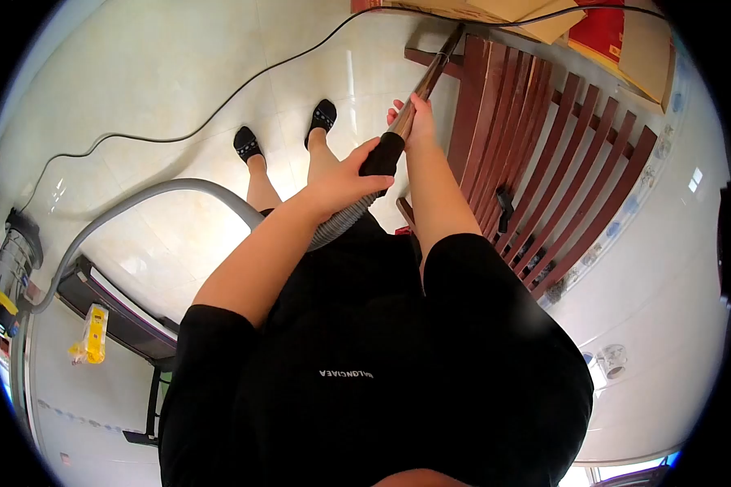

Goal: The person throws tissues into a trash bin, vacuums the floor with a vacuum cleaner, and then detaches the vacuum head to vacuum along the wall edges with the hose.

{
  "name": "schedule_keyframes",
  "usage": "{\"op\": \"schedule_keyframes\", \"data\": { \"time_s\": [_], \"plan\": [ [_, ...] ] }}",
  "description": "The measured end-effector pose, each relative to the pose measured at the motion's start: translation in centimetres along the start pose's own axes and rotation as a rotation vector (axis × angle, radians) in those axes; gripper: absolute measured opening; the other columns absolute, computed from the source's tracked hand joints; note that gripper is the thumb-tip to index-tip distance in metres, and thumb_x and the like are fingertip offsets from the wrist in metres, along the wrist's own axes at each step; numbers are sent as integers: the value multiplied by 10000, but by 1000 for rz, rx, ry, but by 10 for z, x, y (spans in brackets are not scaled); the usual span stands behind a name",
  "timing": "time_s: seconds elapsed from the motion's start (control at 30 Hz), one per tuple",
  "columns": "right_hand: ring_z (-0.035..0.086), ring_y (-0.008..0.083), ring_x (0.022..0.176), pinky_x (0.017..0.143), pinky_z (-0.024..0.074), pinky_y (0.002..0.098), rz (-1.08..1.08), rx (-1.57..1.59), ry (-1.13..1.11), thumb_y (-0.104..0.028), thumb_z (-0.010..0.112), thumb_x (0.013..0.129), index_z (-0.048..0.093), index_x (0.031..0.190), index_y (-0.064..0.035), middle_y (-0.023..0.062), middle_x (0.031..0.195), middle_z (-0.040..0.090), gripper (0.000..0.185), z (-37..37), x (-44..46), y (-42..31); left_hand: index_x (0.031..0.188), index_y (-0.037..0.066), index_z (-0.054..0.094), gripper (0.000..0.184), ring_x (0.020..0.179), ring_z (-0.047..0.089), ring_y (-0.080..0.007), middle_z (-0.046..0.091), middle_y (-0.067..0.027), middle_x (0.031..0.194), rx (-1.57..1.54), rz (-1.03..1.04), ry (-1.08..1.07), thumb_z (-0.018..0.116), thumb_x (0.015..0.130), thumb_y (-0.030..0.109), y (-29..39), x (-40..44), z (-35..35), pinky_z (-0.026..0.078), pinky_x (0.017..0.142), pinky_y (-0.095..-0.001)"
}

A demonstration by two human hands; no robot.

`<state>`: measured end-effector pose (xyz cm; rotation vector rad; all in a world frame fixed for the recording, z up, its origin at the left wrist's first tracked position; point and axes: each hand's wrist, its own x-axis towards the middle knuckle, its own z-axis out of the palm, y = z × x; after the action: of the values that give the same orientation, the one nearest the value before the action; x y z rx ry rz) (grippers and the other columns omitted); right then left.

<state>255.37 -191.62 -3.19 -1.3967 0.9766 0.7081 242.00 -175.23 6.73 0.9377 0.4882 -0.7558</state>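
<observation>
My left hand is closed around the black handle of a vacuum cleaner, where the ribbed grey hose joins it. Farther up, my right hand wraps around the shiny metal vacuum wand. The wand slants up and away to the right, its far end beside a wooden bench and near the boxes. No floor head shows clearly at that end. From the handle, the hose passes by my body and arches left to the vacuum cleaner body at the far left.
A black cord crosses the pale tiled floor. Cardboard boxes stand beyond the bench, which bears a small black object. At left is a dark cabinet with a yellow package. My slippered feet are on the floor.
</observation>
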Motion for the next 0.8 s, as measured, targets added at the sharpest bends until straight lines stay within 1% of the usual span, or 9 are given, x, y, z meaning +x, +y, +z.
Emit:
{"op": "schedule_keyframes", "data": {
  "time_s": [0.23,0.3,0.33,0.43,0.57,0.63,0.67,0.7,0.8],
  "plan": [
    [570,326,746,635,489,483,78,-3,-180,-283,489,869,294,1089,-155,125,981,519,321,33,-48,14,1349,91,329,683,1073,479,-224,424,-140,1195,187,72,31,661,772,247,44,-61,-29,365,923,-283],
    [552,253,738,608,465,438,188,76,-166,-255,517,853,-32,1388,-250,71,977,476,766,38,-55,19,1341,66,335,683,1020,503,-201,484,-126,1106,70,56,50,670,764,214,38,-65,-40,393,888,-288],
    [543,215,754,597,451,417,142,68,-165,-253,528,853,-151,1391,-242,49,949,471,866,45,-61,14,1350,51,312,697,980,503,-174,528,-86,1037,21,1,56,667,767,186,49,-66,-44,407,858,-287],
    [538,226,854,716,481,434,46,178,-177,-229,498,888,77,1351,-128,77,958,517,634,53,-62,0,1356,47,305,695,886,510,-136,529,-64,1029,-138,-111,-14,660,771,170,86,-55,-48,428,786,-265],
    [543,234,869,741,483,418,-95,340,-120,-222,475,905,69,1353,-131,79,958,518,611,48,-29,-25,1360,49,296,692,864,522,-138,552,-78,1014,10,-86,-85,646,779,185,115,-1,-42,424,784,-257],
    [544,244,870,757,483,422,-143,391,-98,-213,468,909,76,1349,-133,81,962,521,594,43,-14,-45,1352,72,325,689,952,488,-137,513,-64,1116,148,-84,-148,658,757,172,125,21,-39,406,833,-261],
    [542,246,862,753,477,411,-91,349,-112,-235,470,909,53,1358,-144,84,983,520,620,41,-8,-50,1348,63,330,694,961,484,-142,503,-60,1140,114,-51,-167,664,752,185,132,25,-45,396,845,-253],
    [544,255,853,717,495,393,-93,314,-217,-268,489,893,-189,1372,-136,144,1122,445,840,41,-6,-56,1332,62,360,659,950,487,-130,504,-47,1133,46,-41,-145,656,754,175,141,26,-48,409,828,-240],
    [554,275,805,670,496,394,-7,288,-318,-284,538,869,-165,1368,-114,140,1087,451,879,50,9,-63,1307,79,406,611,839,528,-104,527,-40,1101,-134,-17,-22,643,758,206,154,35,-66,463,697,-223]
  ]
}}
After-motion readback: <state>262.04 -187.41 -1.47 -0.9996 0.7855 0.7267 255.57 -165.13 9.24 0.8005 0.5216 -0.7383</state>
